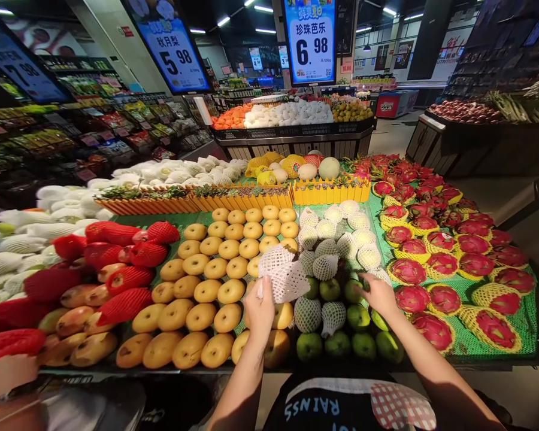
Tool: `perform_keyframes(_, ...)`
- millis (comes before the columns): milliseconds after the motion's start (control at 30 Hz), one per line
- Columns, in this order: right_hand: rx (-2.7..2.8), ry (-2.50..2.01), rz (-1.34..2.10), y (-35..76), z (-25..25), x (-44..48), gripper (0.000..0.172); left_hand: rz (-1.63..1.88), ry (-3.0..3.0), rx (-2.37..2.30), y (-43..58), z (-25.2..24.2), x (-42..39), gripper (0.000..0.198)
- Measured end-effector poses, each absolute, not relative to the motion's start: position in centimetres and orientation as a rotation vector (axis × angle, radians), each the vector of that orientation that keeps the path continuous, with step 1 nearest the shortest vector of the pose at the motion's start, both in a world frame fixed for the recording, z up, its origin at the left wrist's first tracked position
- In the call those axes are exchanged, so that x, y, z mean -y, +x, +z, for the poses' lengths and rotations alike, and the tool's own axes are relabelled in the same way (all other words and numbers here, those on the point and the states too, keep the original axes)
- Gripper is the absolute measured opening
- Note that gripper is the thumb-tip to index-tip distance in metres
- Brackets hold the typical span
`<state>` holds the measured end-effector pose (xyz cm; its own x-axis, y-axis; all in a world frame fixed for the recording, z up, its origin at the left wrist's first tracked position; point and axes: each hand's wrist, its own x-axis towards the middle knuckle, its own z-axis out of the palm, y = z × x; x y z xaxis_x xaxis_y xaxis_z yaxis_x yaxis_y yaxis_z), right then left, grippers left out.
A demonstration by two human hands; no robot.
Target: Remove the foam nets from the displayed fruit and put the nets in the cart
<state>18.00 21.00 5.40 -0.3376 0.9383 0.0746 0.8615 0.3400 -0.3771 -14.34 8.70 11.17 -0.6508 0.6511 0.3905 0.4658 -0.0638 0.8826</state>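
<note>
My left hand [257, 308] is closed round a bunch of white foam net sleeves [282, 275], held above the rows of brown-yellow pears [231, 291]. My right hand [381, 296] reaches in over the green guavas [358, 316]. Its fingers are apart, with the tips at the edge of one dark green guava [353, 291]; whether they press on it I cannot tell. Some guavas are bare, while others, such as the netted guava [308, 315], wear white foam sleeves. More white-netted fruit [348, 244] lies behind them.
Dragon fruit [442, 265] in yellow nets fills the right side. Red-netted fruit [130, 278] lies left, where another person's hand [9, 380] touches a red net. A low yellow fence [233, 199] crosses behind the pears. Price screens [309, 45] hang above.
</note>
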Motion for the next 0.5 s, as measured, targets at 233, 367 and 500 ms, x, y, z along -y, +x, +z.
perform_keyframes(233,2.013,-2.114,-0.034,19.0,3.8,-21.7,0.069,1.726,1.413,-1.973,-13.3,11.1,-8.8,0.040)
perform_keyframes(367,2.000,-2.148,0.046,19.2,3.2,-21.2,0.058,1.692,1.498,-1.884,-12.5,11.3,-8.8,0.038)
perform_keyframes(500,2.058,-2.051,0.090,19.4,2.9,-20.3,0.047,1.696,1.418,-1.804,-12.0,11.0,-8.8,0.035)
